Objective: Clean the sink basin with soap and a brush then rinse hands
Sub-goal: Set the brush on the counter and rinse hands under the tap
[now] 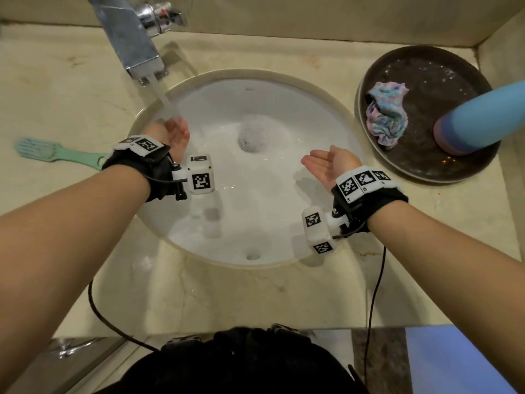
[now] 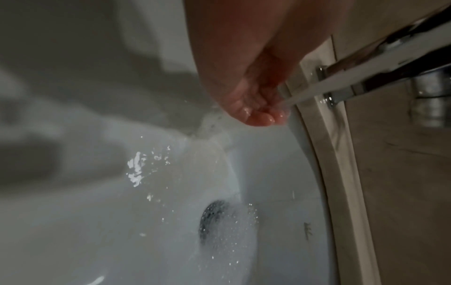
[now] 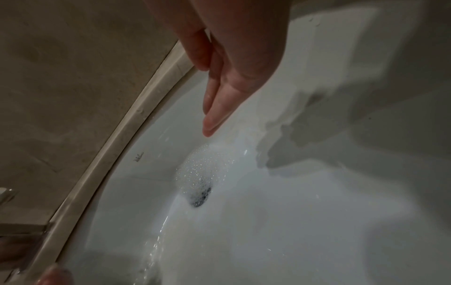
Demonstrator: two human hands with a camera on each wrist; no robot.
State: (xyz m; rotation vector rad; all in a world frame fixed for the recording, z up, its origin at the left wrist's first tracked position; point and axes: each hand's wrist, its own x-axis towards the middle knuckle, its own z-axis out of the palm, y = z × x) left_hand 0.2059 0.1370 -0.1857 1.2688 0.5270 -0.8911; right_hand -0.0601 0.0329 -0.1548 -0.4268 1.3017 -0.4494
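The round white sink basin (image 1: pixel 284 211) holds foamy water around its drain (image 1: pixel 250 137). Water runs from the chrome faucet (image 1: pixel 133 44) onto my left hand (image 1: pixel 176 132), which is cupped palm up under the stream and holds nothing. In the left wrist view the wet fingers (image 2: pixel 258 113) curl loosely where the stream (image 2: pixel 300 94) lands. My right hand (image 1: pixel 324 163) hovers over the basin's right side, palm up, fingers straight and empty. In the right wrist view its fingers (image 3: pixel 217 108) point toward the foamy drain (image 3: pixel 200 192). A mint green brush (image 1: pixel 54 152) lies on the counter left of the sink.
A dark round tray (image 1: pixel 420 172) at the right holds a crumpled blue-pink cloth (image 1: pixel 386 115) and a tilted blue bottle (image 1: pixel 483 118). Beige marble counter (image 1: pixel 227 294) surrounds the basin. Cables hang from both wrist cameras over the front edge.
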